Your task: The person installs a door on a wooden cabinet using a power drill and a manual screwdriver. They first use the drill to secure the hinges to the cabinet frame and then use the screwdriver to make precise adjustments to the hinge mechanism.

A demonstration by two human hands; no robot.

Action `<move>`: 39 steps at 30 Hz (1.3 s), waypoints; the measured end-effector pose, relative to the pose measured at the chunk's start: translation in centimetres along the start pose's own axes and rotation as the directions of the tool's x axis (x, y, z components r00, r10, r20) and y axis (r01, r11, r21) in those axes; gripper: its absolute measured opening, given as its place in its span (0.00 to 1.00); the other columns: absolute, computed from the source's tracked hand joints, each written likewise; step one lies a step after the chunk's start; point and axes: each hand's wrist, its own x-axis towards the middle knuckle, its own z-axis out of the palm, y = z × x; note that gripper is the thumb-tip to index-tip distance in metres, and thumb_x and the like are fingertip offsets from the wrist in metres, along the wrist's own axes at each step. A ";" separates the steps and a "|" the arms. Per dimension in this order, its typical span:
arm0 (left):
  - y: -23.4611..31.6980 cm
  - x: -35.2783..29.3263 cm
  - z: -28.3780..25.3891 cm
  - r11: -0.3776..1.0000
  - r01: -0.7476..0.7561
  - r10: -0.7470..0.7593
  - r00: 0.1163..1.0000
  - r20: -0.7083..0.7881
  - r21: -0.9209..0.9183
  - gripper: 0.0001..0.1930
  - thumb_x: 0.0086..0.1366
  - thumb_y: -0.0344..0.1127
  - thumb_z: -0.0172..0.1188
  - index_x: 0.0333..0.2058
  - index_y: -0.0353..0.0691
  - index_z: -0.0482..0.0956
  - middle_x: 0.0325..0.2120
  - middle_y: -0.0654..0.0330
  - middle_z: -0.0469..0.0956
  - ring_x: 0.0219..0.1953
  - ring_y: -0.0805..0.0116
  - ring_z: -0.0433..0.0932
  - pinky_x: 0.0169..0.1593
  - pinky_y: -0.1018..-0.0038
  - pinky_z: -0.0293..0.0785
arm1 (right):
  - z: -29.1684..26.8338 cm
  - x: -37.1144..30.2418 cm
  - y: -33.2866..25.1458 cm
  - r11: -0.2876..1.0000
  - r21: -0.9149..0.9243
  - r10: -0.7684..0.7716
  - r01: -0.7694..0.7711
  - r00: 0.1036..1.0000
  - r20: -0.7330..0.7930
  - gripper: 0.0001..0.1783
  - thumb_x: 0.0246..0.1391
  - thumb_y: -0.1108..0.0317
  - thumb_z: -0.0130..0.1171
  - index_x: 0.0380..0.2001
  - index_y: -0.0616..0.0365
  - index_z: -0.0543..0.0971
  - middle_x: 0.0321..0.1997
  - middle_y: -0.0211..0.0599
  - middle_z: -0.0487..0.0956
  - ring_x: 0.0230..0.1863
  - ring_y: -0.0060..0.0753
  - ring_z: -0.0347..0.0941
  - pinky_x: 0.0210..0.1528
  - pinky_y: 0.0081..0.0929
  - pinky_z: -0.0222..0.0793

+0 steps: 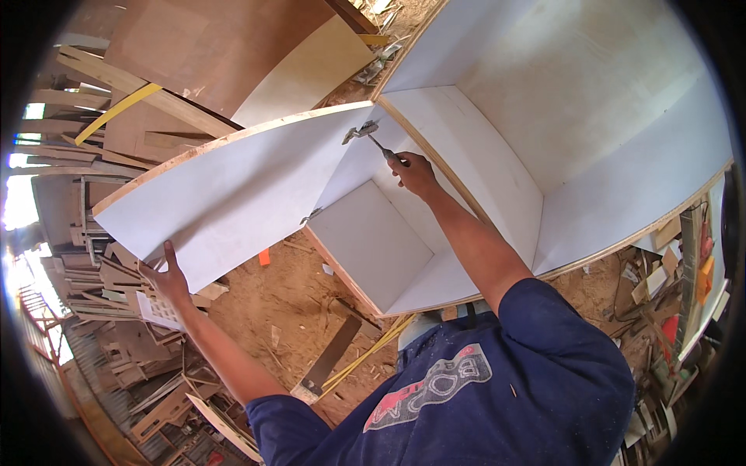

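Note:
A white cabinet door [233,190] with a raw wooden edge stands swung out from the cabinet. My left hand [169,277] grips its outer lower corner, thumb on the white face, the other fingers partly hidden at the edge. In my right hand [414,174] is a screwdriver [387,153], its shaft pointing at the upper metal hinge [360,132] between door and cabinet. Whether the tip sits in a screw is too small to tell. A second hinge [311,217] joins the door lower down. The cabinet [497,147] is white inside, divided by a panel with a wooden edge.
Brown board sheets [202,54] lean beyond the door. Stacked wood offcuts [116,299] crowd the left side, and more scraps [660,287] lie at the right. A dark wood strip [336,349] and thin yellow strips [365,361] lie on the sandy floor [256,311].

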 end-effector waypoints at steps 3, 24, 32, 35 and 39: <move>-0.1 -0.4 0.1 1.000 -0.027 0.027 1.000 0.015 -0.005 0.53 0.63 0.67 0.67 0.70 0.30 0.56 0.63 0.41 0.67 0.67 0.43 0.66 0.70 0.52 0.64 | -0.1 0.2 0.2 1.000 -0.011 -0.010 0.010 1.000 -0.006 0.19 0.64 0.53 0.64 0.43 0.60 0.85 0.27 0.28 0.82 0.22 0.21 0.76 0.27 0.24 0.77; 0.0 -0.7 0.4 0.995 0.029 -0.034 0.998 0.044 0.097 0.58 0.65 0.70 0.61 0.72 0.25 0.48 0.68 0.33 0.59 0.72 0.38 0.59 0.73 0.49 0.59 | -0.5 0.1 -0.3 1.000 0.001 0.020 -0.020 1.000 -0.019 0.19 0.63 0.54 0.65 0.43 0.60 0.85 0.29 0.31 0.82 0.26 0.20 0.77 0.27 0.24 0.79; -1.2 -1.0 0.4 0.991 0.042 -0.043 0.999 0.004 0.131 0.59 0.65 0.70 0.61 0.73 0.25 0.45 0.71 0.33 0.55 0.74 0.39 0.55 0.75 0.52 0.54 | -0.8 1.0 -1.3 0.972 0.074 0.213 -0.221 0.972 0.100 0.21 0.67 0.51 0.61 0.48 0.58 0.83 0.30 0.32 0.81 0.20 0.19 0.70 0.20 0.22 0.63; -1.1 -1.0 0.6 0.990 0.044 -0.045 0.999 0.001 0.130 0.59 0.65 0.70 0.61 0.73 0.24 0.45 0.71 0.33 0.54 0.74 0.39 0.54 0.76 0.52 0.54 | -1.9 2.3 0.1 0.880 0.277 0.294 -0.386 0.900 0.322 0.24 0.68 0.47 0.58 0.49 0.57 0.84 0.30 0.32 0.80 0.21 0.19 0.69 0.22 0.20 0.63; 0.5 -0.8 1.0 0.987 0.047 -0.051 0.998 0.023 0.156 0.58 0.65 0.69 0.61 0.73 0.24 0.46 0.71 0.33 0.55 0.74 0.39 0.56 0.75 0.53 0.55 | -1.9 3.6 1.9 0.988 -0.080 0.141 -0.130 0.977 0.157 0.23 0.68 0.45 0.56 0.49 0.52 0.84 0.30 0.32 0.81 0.24 0.24 0.72 0.28 0.28 0.68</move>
